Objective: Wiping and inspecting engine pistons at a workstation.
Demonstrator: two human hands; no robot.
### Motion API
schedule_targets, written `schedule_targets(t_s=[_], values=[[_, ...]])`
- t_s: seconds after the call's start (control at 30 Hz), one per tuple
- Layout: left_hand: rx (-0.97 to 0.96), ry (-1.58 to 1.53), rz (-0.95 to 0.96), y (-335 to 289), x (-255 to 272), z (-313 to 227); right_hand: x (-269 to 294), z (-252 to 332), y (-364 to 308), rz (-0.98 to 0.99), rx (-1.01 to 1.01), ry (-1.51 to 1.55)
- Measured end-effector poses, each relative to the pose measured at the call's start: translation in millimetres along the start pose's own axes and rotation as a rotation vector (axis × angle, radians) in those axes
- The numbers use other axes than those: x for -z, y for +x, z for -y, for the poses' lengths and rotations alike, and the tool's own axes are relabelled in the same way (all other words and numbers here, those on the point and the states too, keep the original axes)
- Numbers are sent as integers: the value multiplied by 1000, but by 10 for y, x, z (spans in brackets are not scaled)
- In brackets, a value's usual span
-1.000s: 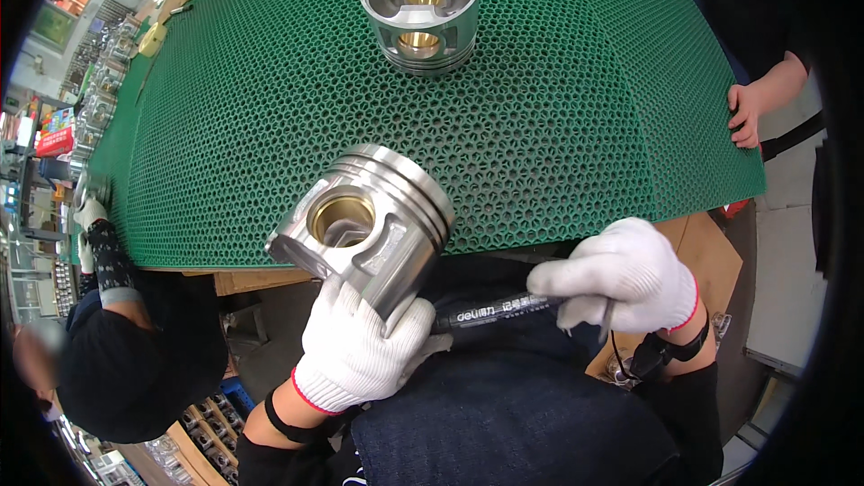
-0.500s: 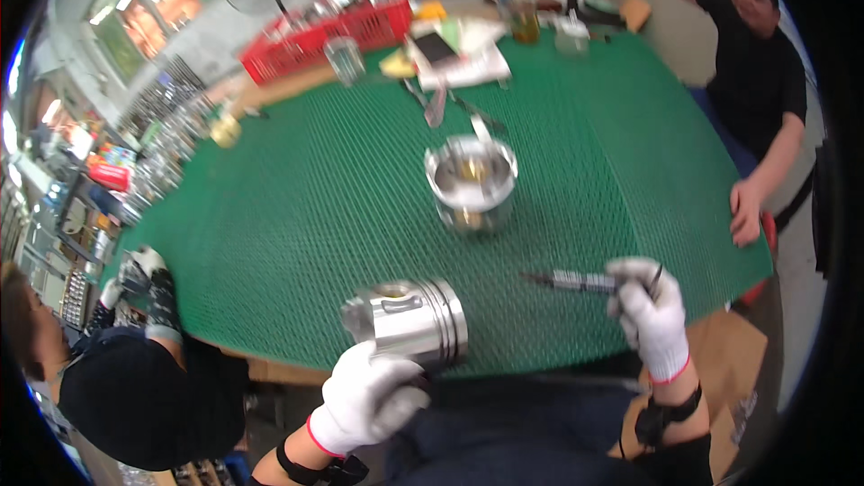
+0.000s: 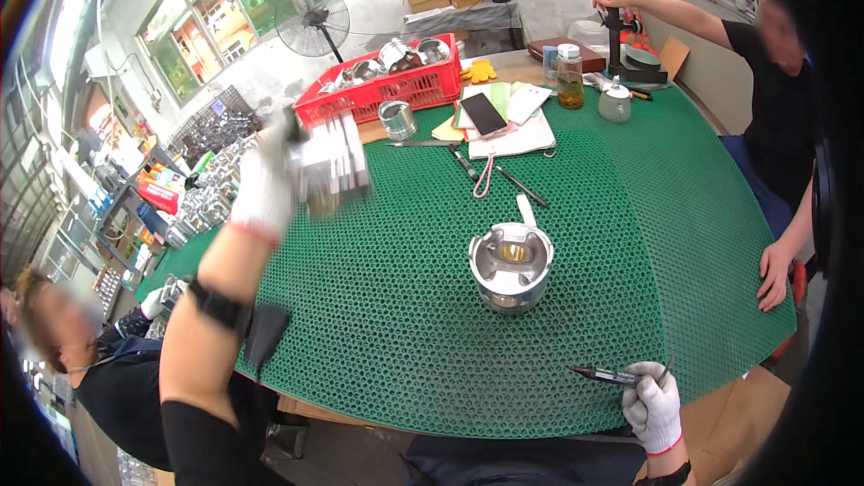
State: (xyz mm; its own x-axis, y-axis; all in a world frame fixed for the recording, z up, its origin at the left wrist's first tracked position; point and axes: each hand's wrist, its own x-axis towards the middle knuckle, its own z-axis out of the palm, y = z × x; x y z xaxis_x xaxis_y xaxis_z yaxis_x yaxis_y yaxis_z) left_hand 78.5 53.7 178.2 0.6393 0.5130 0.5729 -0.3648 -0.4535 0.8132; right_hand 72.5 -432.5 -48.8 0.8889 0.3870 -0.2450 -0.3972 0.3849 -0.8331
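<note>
My left hand point(image 3: 265, 184), in a white glove, is raised at the far left of the green mat, gripping a silver engine piston point(image 3: 333, 162). Both are smeared by motion, and the piston hangs just in front of the red crate point(image 3: 396, 94). In my gloved right hand point(image 3: 654, 409), low at the mat's near right, is a dark marker pen point(image 3: 603, 376) whose tip points left. A second piston point(image 3: 509, 283) stands in the middle of the mat, its hollow side up, with a white strip point(image 3: 526, 210) behind it.
Pistons fill the crate, and another metal part point(image 3: 397, 121) stands before it. A phone point(image 3: 484, 114) lies on papers beside pens. A jar point(image 3: 571, 81) and a glass pot point(image 3: 615, 103) stand at the back right. Co-workers sit at left and right.
My left hand has lifted the piston from the near edge and carried it far and leftward toward the crate. My right hand keeps the marker. The view has tilted up.
</note>
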Motion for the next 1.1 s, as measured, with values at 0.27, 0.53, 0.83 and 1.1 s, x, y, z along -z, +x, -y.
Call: schedule_targets(t_s=[0.27, 0.53, 0.83, 1.1], values=[[-399, 440, 215, 525, -783, -123, 83, -83, -47, -4, 113, -79], [-643, 636, 1038, -1822, -850, -494, -213, 155, -124, 96, 38, -128], [-582, 586, 922, -2479, -839, -315, -230, 222, -637, 194, 74, -251], [-27, 293, 1443, -2594, -1131, -358, -144, 495, -598, 576, 674, -1006]])
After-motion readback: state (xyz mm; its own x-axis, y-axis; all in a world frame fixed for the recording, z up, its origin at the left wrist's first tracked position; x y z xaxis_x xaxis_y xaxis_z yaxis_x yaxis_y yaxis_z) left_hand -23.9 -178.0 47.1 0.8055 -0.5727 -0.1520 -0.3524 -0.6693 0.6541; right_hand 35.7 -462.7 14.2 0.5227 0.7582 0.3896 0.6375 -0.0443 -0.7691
